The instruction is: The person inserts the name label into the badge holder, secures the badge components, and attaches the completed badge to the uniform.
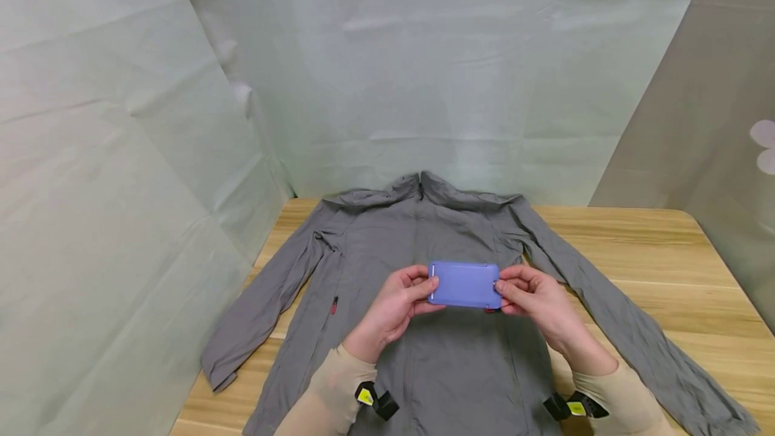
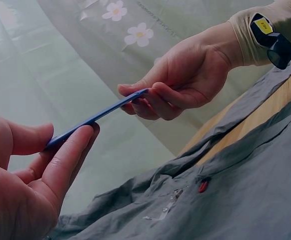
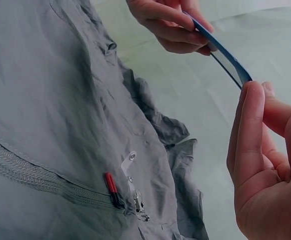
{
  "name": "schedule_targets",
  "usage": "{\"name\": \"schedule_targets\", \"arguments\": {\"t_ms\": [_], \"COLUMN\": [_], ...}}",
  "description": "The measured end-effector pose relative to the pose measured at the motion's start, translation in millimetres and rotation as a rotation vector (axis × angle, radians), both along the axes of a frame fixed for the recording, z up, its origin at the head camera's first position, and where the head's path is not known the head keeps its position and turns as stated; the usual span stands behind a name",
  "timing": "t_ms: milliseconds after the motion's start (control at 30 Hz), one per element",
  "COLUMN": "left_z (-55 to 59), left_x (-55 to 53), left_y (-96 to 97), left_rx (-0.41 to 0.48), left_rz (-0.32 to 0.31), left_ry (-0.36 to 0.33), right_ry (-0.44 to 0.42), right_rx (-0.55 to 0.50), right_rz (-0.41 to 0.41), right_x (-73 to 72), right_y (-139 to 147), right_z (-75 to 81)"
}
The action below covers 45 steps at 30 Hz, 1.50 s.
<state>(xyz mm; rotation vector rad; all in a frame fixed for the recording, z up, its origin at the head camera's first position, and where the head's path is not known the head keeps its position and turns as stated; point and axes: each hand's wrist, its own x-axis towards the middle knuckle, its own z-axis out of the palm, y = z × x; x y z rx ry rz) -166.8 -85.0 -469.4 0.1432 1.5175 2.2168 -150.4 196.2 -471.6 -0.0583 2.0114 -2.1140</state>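
Observation:
A flat blue-violet plastic card holder (image 1: 465, 284) is held level above the grey jacket (image 1: 375, 254). My left hand (image 1: 393, 305) pinches its left end between thumb and fingers. At the opposite end, my right hand (image 1: 539, 301) pinches the edge with thumb and fingertips. The left wrist view shows the holder (image 2: 100, 116) nearly edge-on, tilted between both hands. On the jacket below lies a clear strap with snap studs and a metal clip (image 3: 138, 202), beside a red zipper pull (image 3: 110, 183); no hand touches them.
The jacket lies spread front up on a wooden table (image 1: 642, 247), collar at the far edge and one sleeve out to each side. Pale sheeting (image 1: 436, 73) hangs behind and on the left. Another red zipper pull (image 1: 334, 305) shows on the jacket's left side.

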Motion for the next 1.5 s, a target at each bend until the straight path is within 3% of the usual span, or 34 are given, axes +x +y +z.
{"name": "schedule_targets", "arguments": {"t_ms": [667, 833, 1167, 1333, 1500], "left_z": [-0.3, -1.4, -0.8, -1.7, -3.4], "left_x": [0.2, -0.7, -1.9, -1.8, -0.7], "left_y": [-0.9, -2.1, -2.4, -2.0, -0.5], "left_rx": [0.017, 0.007, 0.032, 0.050, 0.050], "left_rz": [-0.018, -0.014, -0.033, -0.038, -0.046], "left_ry": [-0.004, -0.014, -0.060, -0.066, -0.059], "right_ry": [-0.037, -0.028, 0.002, -0.006, -0.017], "right_rx": [0.017, -0.049, -0.272, -0.308, -0.302], "right_rz": [0.039, 0.082, 0.248, 0.289, 0.278], "right_x": [-1.3, -1.2, -2.8, -4.9, -3.8], "right_y": [1, 3, 12, 13, 13], "right_z": [-0.4, -3.4, -8.2, -10.7, -10.9]}}
